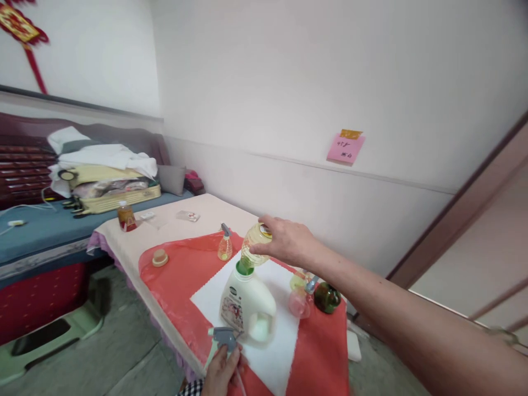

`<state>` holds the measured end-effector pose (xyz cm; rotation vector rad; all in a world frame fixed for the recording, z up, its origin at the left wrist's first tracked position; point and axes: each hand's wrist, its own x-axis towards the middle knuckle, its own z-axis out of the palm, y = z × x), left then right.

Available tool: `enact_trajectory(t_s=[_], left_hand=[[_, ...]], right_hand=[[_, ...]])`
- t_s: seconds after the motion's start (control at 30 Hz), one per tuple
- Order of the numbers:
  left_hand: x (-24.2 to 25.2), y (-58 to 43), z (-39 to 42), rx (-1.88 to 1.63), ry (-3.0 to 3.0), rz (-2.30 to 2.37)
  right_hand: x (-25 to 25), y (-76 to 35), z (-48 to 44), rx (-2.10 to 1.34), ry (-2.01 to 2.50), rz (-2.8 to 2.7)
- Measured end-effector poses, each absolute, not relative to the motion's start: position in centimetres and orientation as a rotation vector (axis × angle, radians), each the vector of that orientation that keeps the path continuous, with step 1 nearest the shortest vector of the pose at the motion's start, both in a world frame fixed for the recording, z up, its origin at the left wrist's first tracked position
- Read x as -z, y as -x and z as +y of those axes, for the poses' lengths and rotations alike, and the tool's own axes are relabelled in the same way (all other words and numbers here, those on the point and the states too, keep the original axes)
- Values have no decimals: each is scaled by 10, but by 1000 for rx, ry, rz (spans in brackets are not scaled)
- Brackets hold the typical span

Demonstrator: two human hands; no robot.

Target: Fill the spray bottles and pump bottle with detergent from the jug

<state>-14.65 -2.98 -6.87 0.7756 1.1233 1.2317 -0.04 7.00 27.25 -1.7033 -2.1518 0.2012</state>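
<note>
My right hand (284, 239) is wrapped round a clear yellowish bottle (252, 245), tilted with its lower end at the green-rimmed mouth of a large white jug (247, 305). The jug stands upright on a white sheet (280, 352). In front of the jug, my left hand (221, 374) holds a grey and pale green spray head (224, 336) in its fingers, with a thin tube hanging below. A small spray bottle (225, 247) stands behind the jug on the left.
On the red cloth (177, 280) are a round beige lid (160, 257), a pink bottle (299, 304) and a dark green bottle (327, 297). An amber bottle (126, 217) stands at the table's far left, near a clear packet (188, 215). A wall rises behind.
</note>
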Motion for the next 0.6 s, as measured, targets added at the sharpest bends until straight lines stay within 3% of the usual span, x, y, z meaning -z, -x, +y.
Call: enact_trajectory(t_s=[0.13,0.3,0.43,0.5,0.6], left_hand=[[71,147,-30,-1269,-766,1131],[54,155,-30,-1270,-514,1047],[13,162,-31,-1404,-289,963],[-15,162,-32,-1520,-247,904],[-58,160,-35,-1643,-243,851]], right_hand=[[-244,-33,47,-418,1685,-1791],[-154,-70,-8,-967,1571,-1170],[-65,-78,-64,-1325,1392,-756],[-28,-82,-89,-1604,1061,-230],[9,-88,-120,-1683,867,-41]])
